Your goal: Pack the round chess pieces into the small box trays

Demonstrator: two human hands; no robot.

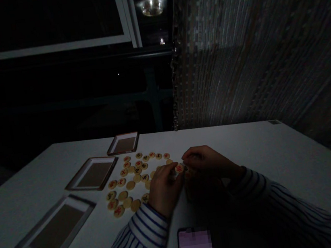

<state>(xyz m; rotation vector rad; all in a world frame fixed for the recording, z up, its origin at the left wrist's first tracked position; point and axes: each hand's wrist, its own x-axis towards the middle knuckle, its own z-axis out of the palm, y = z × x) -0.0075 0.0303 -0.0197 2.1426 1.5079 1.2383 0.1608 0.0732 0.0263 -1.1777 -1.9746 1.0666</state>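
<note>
Several round wooden game discs [130, 177] with red or black characters lie scattered on a white table [279, 153]. My left hand [163, 189] rests among them, fingers closed in a pinch on one disc with a red character [179, 168]. My right hand [207, 161] meets it from the right, fingers curled and pressed onto the same disc or one beside it; what it holds is too dark to make out. Both arms wear blue-and-white striped sleeves.
Three shallow rectangular trays lie at the left: a near one [53, 232], a middle one [94, 174] and a far one [123, 143]. A phone [195, 246] sits at the near edge. A beaded curtain [250, 47] hangs behind the table. The room is dark.
</note>
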